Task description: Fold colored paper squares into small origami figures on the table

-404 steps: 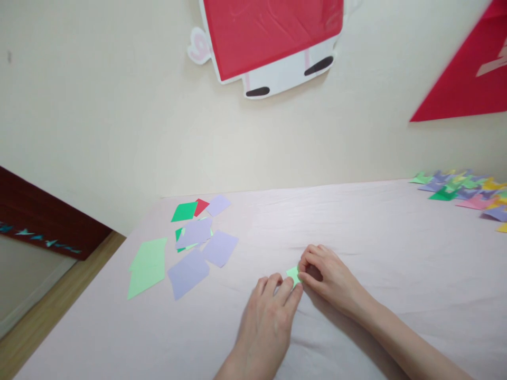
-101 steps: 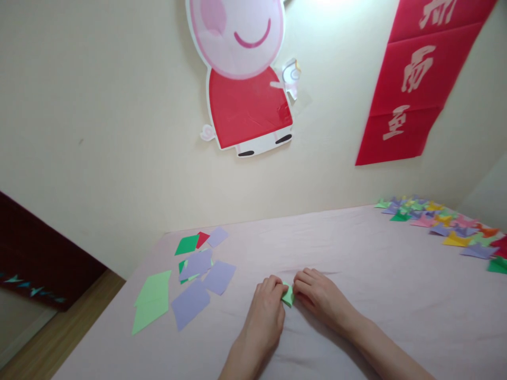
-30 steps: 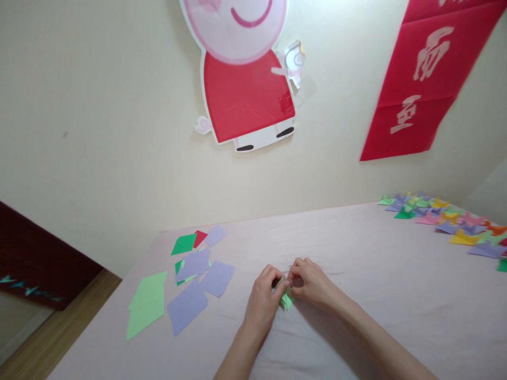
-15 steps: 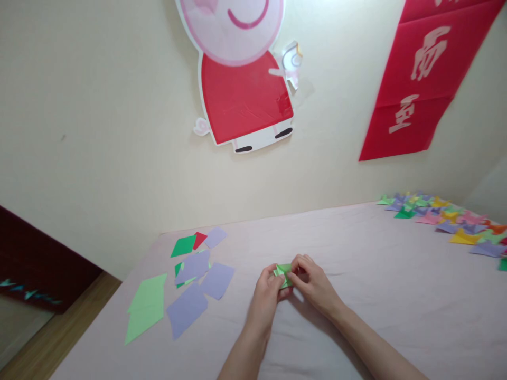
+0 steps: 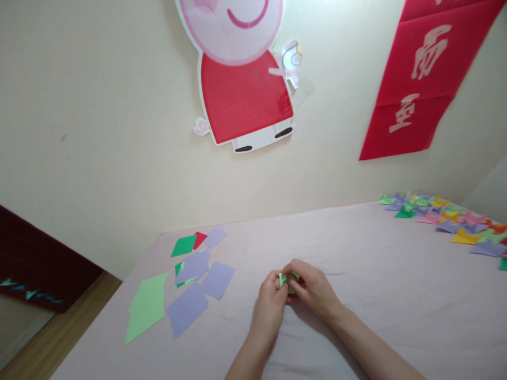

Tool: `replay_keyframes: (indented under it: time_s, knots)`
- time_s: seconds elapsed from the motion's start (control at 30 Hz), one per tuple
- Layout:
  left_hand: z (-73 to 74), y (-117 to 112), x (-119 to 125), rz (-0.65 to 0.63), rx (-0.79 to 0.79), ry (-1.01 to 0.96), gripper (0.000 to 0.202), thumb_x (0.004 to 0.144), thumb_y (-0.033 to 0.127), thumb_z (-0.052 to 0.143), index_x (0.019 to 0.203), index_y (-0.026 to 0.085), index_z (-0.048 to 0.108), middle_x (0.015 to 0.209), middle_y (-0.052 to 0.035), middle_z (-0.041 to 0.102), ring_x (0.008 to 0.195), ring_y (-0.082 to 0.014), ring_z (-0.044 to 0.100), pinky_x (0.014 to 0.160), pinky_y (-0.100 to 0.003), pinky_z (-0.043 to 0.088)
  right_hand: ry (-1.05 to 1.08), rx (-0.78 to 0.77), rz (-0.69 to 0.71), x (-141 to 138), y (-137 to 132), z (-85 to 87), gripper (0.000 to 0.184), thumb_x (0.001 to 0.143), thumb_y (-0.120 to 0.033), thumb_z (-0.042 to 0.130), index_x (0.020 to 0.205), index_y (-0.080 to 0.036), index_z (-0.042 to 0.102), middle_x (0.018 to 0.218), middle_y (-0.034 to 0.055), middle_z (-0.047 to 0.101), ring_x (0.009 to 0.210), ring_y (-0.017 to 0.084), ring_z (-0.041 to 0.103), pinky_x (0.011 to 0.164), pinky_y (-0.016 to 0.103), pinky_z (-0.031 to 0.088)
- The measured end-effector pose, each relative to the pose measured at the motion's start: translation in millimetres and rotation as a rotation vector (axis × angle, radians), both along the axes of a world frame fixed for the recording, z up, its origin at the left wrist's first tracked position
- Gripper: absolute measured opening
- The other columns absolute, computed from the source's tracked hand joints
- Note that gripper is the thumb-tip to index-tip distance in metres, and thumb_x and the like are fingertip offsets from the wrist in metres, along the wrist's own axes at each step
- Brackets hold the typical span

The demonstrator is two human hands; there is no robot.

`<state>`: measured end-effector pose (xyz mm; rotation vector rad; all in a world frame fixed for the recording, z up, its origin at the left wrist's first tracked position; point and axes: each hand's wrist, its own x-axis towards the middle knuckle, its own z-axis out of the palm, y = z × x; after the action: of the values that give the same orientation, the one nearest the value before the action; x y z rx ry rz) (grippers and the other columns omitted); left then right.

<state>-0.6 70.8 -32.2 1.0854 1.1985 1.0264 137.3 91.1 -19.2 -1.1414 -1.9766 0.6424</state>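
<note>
A small piece of folded light green paper [image 5: 283,278] is held between my two hands, just above the pale pink sheet [image 5: 253,327]. My left hand [image 5: 272,295] grips its left and lower side, thumb on top. My right hand [image 5: 312,285] pinches the paper from the right, its thumb and fingers bent over the upper edge. Fingers cover much of the paper, so the exact folds are hidden.
Loose paper squares lie to the left: purple [image 5: 187,310], light green [image 5: 147,306], dark green [image 5: 184,246] and red [image 5: 200,240]. Several folded coloured paper figures [image 5: 465,236] stand in rows at the far right. Behind rises a wall [image 5: 119,132] with a cartoon cutout [image 5: 245,100] and a red banner [image 5: 412,89].
My right hand has shifted down and its fingers now reach further over the green paper, covering more of it. My left hand has moved slightly right and its grip stays closed.
</note>
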Motion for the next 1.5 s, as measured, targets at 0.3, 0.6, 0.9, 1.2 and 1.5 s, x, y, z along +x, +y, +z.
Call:
replay_keyframes:
  time_s: [0.3,0.6,0.9,1.2,1.5]
  knots:
    - [23.5,2,-6,-0.095,-0.105,-0.202,0.038,0.07,0.038,0.074,0.095,0.013,0.059,0.076,-0.0046,0.069,0.069,-0.0173,0.067,0.062,-0.024,0.051,0.201,-0.129,0.044,4,4,1.4,0.023,0.09,-0.03,0.052,0.077,-0.02,0.068,0.073,0.0017,0.06,0.07,0.016,0.057,0.065,0.026,0.042]
    - [8.8,3,-6,-0.036,-0.034,-0.114,0.049,0.076,0.056,0.069,0.096,0.012,0.059,0.072,-0.0058,0.069,0.067,-0.0187,0.069,0.056,-0.023,0.051,0.342,-0.28,-0.004,3,4,-0.7,0.017,0.085,-0.033,0.055,0.085,-0.019,0.064,0.071,-0.0009,0.062,0.058,0.013,0.055,0.055,0.024,0.042]
    - [4.0,2,-9,0.021,0.006,-0.027,0.041,0.079,0.055,0.068,0.089,0.016,0.061,0.071,-0.004,0.07,0.068,-0.02,0.07,0.057,-0.024,0.053,0.29,-0.271,-0.049,5,5,-2.9,0.024,0.086,-0.039,0.053,0.072,-0.02,0.056,0.058,-0.0037,0.054,0.054,0.013,0.048,0.054,0.025,0.037]
    - [7.8,0,-7,0.082,0.004,-0.046,0.041,0.077,0.054,0.07,0.086,0.015,0.061,0.07,-0.0049,0.071,0.066,-0.0203,0.071,0.055,-0.024,0.052,0.387,-0.357,-0.026,5,4,2.3,0.03,0.086,-0.045,0.054,0.07,-0.019,0.056,0.058,-0.0005,0.063,0.058,0.016,0.059,0.06,0.027,0.045]
    - [6.6,1,-6,0.102,0.003,-0.066,0.043,0.074,0.055,0.072,0.086,0.015,0.059,0.07,-0.0064,0.071,0.066,-0.0205,0.071,0.051,-0.022,0.048,0.427,-0.344,-0.054,7,7,-0.4,0.034,0.086,-0.048,0.055,0.068,-0.02,0.057,0.059,0.0001,0.063,0.059,0.016,0.057,0.06,0.028,0.044]
